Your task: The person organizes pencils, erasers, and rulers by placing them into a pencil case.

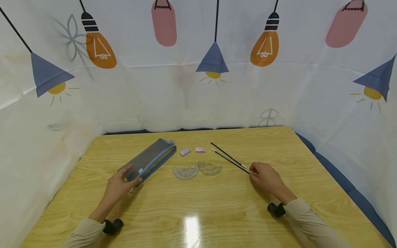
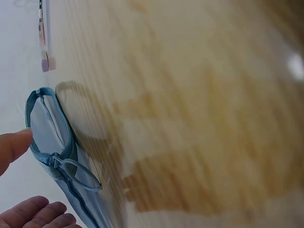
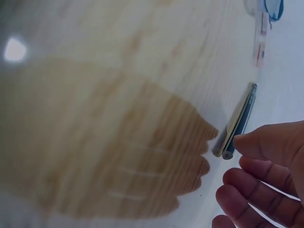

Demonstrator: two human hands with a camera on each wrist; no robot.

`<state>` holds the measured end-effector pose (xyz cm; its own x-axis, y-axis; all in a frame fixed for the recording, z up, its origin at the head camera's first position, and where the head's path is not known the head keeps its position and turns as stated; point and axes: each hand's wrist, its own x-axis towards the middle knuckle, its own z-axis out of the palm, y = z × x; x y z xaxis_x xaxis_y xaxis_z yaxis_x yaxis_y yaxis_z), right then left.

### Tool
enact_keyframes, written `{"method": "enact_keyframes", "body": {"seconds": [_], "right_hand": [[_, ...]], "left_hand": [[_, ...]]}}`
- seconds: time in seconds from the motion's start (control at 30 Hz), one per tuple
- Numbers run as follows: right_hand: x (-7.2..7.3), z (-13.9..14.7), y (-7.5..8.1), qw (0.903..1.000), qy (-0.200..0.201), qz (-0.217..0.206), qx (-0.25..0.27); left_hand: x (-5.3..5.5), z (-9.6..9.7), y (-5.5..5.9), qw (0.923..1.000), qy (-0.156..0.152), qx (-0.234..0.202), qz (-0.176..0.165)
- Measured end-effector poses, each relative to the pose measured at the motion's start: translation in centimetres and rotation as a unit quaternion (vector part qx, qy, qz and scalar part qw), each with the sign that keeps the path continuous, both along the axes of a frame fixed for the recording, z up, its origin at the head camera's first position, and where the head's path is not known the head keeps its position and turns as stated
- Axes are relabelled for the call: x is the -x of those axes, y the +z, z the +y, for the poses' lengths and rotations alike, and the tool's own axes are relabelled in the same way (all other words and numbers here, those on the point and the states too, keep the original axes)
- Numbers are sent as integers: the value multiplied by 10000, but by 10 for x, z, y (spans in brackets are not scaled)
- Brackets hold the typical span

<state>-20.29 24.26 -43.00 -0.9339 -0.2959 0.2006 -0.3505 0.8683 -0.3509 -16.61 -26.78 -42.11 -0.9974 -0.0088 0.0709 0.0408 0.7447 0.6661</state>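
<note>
A grey mesh pencil case (image 1: 149,156) with blue edging and a zip lies at the left of the table. My left hand (image 1: 117,184) is at its near end, thumb and fingers spread to either side. In the left wrist view the thumb touches the rim of the case (image 2: 76,156), apart from the other fingers. Two dark pencils (image 1: 227,155) lie slantwise at the right. My right hand (image 1: 267,177) is at their near ends. In the right wrist view its thumb touches or nearly touches one pencil (image 3: 244,114), with the loosely bent fingers below.
Two clear protractors (image 1: 186,173) lie side by side mid-table. Behind them are a purple eraser (image 1: 185,152) and a pink eraser (image 1: 200,150). The wooden table (image 1: 173,213) ends at a patterned white cloth (image 1: 149,96) at the back and sides.
</note>
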Motion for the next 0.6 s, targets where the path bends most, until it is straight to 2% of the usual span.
{"method": "enact_keyframes", "body": {"seconds": [0.17, 0.6], "right_hand": [[2, 0, -2, 10000, 55, -20, -75], [6, -2, -1, 9994, 163, -164, -238]], "left_hand": [[0, -1, -1, 9998, 32, 150, -125], [3, 3, 2, 9995, 34, 249, -167]]}}
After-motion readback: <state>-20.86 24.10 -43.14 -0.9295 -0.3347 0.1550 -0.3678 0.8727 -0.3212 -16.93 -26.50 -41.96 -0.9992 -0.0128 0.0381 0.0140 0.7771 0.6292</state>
